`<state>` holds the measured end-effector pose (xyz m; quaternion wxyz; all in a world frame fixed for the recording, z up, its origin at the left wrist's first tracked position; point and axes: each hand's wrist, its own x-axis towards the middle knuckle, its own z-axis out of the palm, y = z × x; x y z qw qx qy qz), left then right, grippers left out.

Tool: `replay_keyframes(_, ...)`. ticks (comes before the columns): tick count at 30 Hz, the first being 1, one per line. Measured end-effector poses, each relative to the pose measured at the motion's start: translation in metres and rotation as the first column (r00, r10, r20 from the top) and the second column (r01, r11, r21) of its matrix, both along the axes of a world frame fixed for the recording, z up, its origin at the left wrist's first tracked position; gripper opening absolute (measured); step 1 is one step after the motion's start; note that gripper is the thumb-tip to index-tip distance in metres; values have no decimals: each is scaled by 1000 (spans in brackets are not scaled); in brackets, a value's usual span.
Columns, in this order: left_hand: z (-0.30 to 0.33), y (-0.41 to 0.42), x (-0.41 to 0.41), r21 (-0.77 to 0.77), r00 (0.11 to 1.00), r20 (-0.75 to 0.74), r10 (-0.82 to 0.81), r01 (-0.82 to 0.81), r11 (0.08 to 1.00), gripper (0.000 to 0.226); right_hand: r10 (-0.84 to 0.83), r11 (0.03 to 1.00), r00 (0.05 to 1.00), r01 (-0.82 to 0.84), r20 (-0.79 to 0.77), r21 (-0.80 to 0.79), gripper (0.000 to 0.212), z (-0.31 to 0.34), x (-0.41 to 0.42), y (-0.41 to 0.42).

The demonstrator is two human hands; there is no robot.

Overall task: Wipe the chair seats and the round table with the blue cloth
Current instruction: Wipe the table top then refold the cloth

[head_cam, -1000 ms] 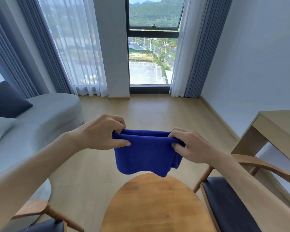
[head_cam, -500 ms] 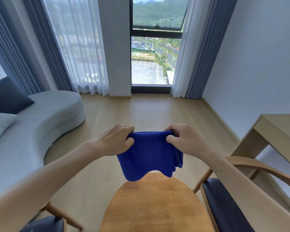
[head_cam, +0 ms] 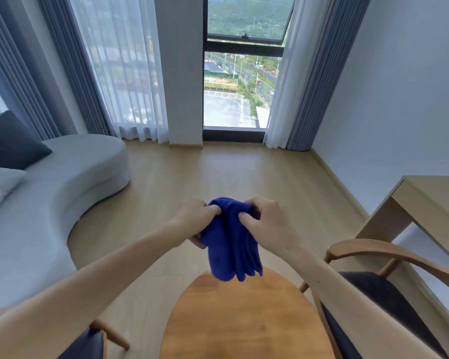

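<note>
Both hands are raised in front of the body, above the far edge of the round table [head_cam: 244, 320], with the blue cloth [head_cam: 230, 244] bunched between them. The left hand [head_cam: 195, 218] grips the cloth's upper left part, its fingers curled over the top fold and tucked into the fabric. The right hand [head_cam: 267, 224] pinches the upper right part, thumb pressed on the near face and the other fingers wrapped round the back (those rear fingertips are hidden, so how far they close cannot be told). The two hands sit close together, nearly touching across the cloth.

The cloth hangs folded into several layers, its long axis running up and down, the gathered top held at the knuckles and the loose lower edge pointing down at the tabletop. That lower edge looks to hang just clear of the wood, though from this angle contact cannot be ruled out.

The table is bare wood. A chair with a dark seat [head_cam: 379, 307] and a curved wooden armrest stands just beside the table on the right; the corner of another dark seat [head_cam: 83, 345] shows at the lower left. A grey sofa [head_cam: 49, 193] with a dark cushion [head_cam: 8, 141] runs along the left, and a pale desk [head_cam: 425, 203] stands at the right wall.
</note>
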<state>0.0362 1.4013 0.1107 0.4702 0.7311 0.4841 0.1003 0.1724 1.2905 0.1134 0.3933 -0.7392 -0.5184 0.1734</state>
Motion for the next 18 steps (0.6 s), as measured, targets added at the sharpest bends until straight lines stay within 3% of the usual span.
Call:
replay_keyframes(2,8,-2,-8,-294,981,163,108,-56,954,26,61,998,997,-61,-54,11,16,0,-20,-1)
replay_keyframes(5,17,1,-32,-511,937,317,146,39,859,31,143,989,989,-144,-29,-39,54,0,-38,-1)
replay_keyframes(7,21,2,-50,-562,914,385,130,121,818,30,139,990,990,-139,-1,-38,54,0,-46,0)
replay_keyframes(9,20,2,-67,-463,917,393,66,135,876,26,125,992,990,-123,-63,32,43,2,-53,1)
replay_keyframes(11,18,0,-87,-179,956,293,-23,78,981,13,162,986,977,-153,-138,72,36,7,-59,0)
replay_keyframes(13,15,-5,-113,126,984,156,-88,69,990,33,266,963,939,-247,-219,110,37,11,-72,-1)
replay_keyframes(15,14,-14,-136,150,962,211,-173,142,978,60,382,924,864,-350,-327,154,43,13,-89,0)
replay_keyframes(18,13,-39,-172,119,913,400,-77,32,992,56,492,870,728,-436,-478,230,51,7,-118,-2)
